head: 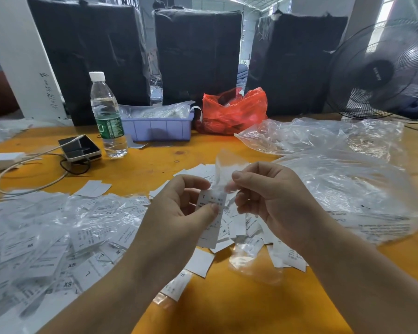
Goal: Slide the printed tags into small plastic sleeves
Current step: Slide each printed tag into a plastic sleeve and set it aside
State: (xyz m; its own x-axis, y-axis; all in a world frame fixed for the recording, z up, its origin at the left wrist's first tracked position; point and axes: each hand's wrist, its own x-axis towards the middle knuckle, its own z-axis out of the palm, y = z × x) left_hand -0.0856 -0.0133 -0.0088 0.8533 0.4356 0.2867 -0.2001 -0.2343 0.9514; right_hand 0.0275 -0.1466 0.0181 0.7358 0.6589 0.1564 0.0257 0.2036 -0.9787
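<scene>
Pinching a printed tag (pixel 209 203) upright, long axis vertical, the left hand (pixel 179 208) feeds it toward the clear sleeve (pixel 227 169), just above the tag, nipped in the right hand (pixel 268 196) fingertips beside it.

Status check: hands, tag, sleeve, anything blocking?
Left hand pinches tag, right hand pinches sleeve. Tag at sleeve's mouth, not clearly in. Loose tags underneath, nothing blocking.

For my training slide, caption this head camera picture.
Left hand pinches a printed tag while right hand holds a clear sleeve above the tag-strewn table.
</scene>
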